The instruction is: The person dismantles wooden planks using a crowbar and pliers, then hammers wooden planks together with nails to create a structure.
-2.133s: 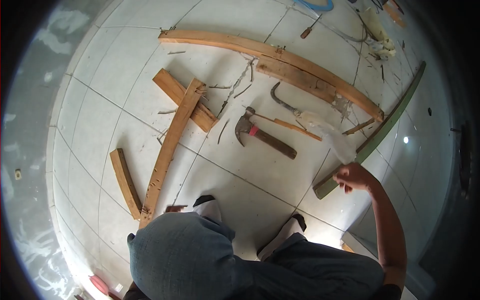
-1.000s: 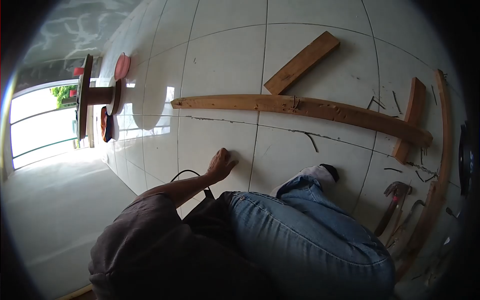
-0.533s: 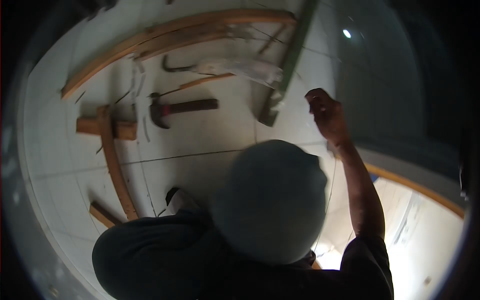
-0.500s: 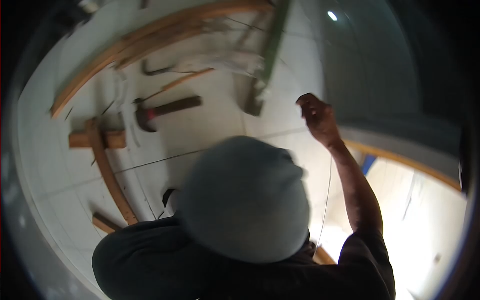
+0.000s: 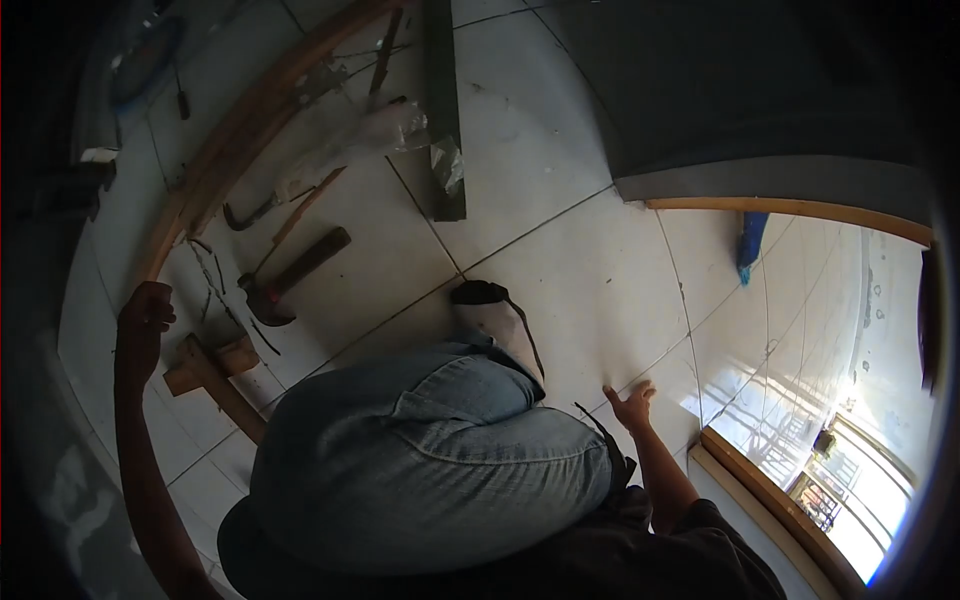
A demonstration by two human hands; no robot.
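No words, numbers or signs can be read anywhere here. The hammer [image 5: 303,260] and the clear plastic bag [image 5: 372,133] in the upper left are too dark and small to show any letters.

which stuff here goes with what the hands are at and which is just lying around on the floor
In hand: left hand, raised beside the long wooden strip and the crossed wood pieces; right hand, spread flat on the floor tiles.
Lying about: hammer, pry bar, plastic bag, green board, blue item by the doorway.
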